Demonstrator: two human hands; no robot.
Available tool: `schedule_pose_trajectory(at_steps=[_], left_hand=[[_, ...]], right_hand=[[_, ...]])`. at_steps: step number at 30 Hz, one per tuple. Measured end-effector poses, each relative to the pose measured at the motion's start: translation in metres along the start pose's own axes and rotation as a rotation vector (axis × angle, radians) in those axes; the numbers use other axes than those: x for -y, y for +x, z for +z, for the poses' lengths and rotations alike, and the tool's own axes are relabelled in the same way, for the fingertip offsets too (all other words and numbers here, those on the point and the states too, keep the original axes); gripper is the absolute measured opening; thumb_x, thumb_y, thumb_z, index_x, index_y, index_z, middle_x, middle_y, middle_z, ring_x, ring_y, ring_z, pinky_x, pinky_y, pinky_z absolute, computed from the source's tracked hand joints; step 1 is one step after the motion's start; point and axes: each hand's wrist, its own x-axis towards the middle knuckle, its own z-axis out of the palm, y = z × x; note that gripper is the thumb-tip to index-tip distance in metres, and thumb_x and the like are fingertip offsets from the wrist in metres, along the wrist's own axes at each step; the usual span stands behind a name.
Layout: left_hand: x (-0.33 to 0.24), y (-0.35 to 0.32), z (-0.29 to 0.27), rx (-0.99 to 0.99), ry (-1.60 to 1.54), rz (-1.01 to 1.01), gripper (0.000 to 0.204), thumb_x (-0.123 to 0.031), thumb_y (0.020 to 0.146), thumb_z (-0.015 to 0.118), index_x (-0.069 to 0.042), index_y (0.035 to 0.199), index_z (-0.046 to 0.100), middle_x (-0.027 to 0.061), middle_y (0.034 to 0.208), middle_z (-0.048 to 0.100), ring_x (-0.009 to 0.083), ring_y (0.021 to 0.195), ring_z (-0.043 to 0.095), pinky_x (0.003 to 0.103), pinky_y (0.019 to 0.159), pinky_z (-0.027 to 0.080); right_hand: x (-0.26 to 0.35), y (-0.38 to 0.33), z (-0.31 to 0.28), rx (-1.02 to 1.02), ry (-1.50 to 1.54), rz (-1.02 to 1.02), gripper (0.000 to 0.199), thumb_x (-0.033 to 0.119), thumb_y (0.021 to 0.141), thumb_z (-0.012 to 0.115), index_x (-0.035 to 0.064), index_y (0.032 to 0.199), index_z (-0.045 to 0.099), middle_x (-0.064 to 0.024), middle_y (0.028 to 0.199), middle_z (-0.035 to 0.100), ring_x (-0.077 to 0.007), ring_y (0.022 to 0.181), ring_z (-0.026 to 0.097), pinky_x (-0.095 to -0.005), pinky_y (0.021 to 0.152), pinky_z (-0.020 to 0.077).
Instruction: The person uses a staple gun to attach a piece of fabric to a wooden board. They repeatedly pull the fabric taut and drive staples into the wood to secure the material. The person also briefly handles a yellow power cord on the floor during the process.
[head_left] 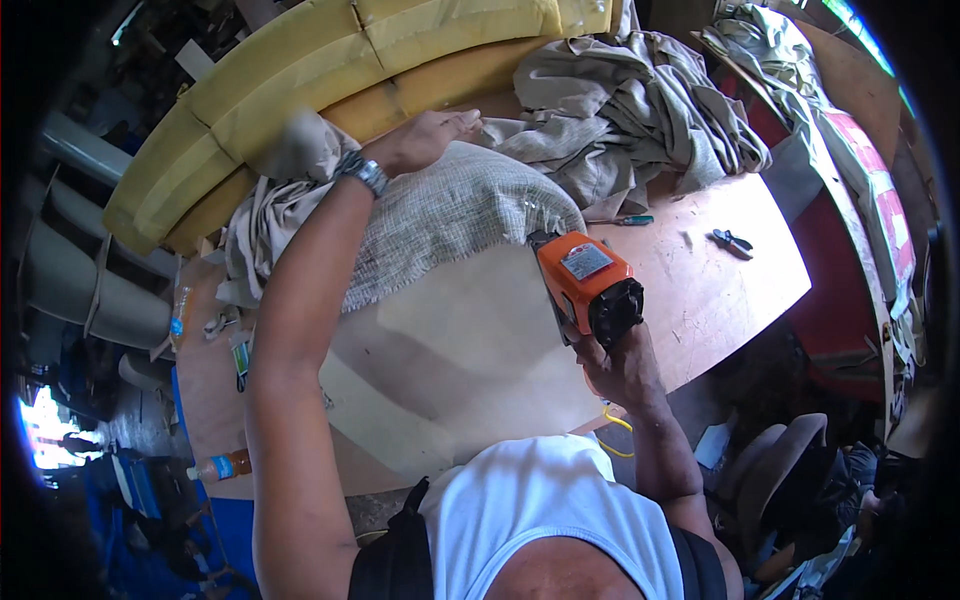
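Observation:
My left hand (425, 138), with a metal watch on its wrist, lies flat with fingers together on the far edge of a grey woven fabric (440, 220) that covers a curved wooden panel (470, 350). My right hand (615, 365) grips the handle of an orange and black staple gun (588, 285). The gun's nose sits at the near right edge of the woven fabric. A yellow hose (612, 425) trails down from the gun below my hand.
Yellow foam cushions (300, 70) curve along the far side of the wooden worktable (720, 290). Crumpled beige cloth (620, 120) is heaped at the back. A screwdriver (632, 220) and pliers (732, 241) lie on the table's right part. Bottles (215, 467) stand at the left edge.

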Motion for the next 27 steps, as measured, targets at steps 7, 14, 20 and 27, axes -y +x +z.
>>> schedule_pose_trajectory(at_steps=[7,14,20,27], left_hand=[[0.057,0.032,0.008,0.243,0.251,0.075,0.058,-0.041,0.108,0.026,0.002,0.146,0.04,0.0153,0.153,0.038,0.022,0.144,0.032,0.034,0.12,0.021],[0.005,-0.019,0.045,0.146,0.478,0.29,0.06,-0.041,0.107,0.026,0.0,0.15,0.034,0.0174,0.157,0.031,0.0269,0.148,0.025,0.035,0.122,0.016],[-0.008,-0.042,0.063,-0.043,0.68,0.343,0.065,-0.043,0.099,0.052,-0.006,0.15,0.036,0.0175,0.153,0.039,0.0309,0.144,0.033,0.039,0.119,0.025],[-0.002,-0.046,0.064,-0.113,0.708,0.362,0.084,-0.049,0.083,0.071,-0.009,0.149,0.039,0.0161,0.152,0.041,0.0321,0.141,0.038,0.042,0.118,0.03]], right_hand=[[-0.005,-0.003,0.005,-0.002,0.008,-0.053,0.025,0.025,0.091,0.069,0.0041,0.103,0.068,-0.0149,0.073,0.068,-0.0295,0.069,0.069,-0.04,0.067,0.0538],[-0.011,-0.002,0.004,-0.034,0.035,-0.051,0.023,0.025,0.092,0.067,0.0034,0.1,0.067,-0.0135,0.072,0.066,-0.0252,0.066,0.067,-0.0384,0.066,0.0527],[0.005,-0.006,-0.008,-0.012,0.162,0.075,0.025,0.026,0.092,0.067,0.0025,0.097,0.064,-0.0048,0.069,0.062,-0.0146,0.063,0.06,-0.033,0.06,0.0498],[0.038,0.018,-0.011,-0.033,0.145,-0.024,0.031,0.031,0.094,0.059,0.0004,0.097,0.062,-0.0042,0.068,0.061,-0.0144,0.061,0.063,-0.031,0.058,0.0524]])
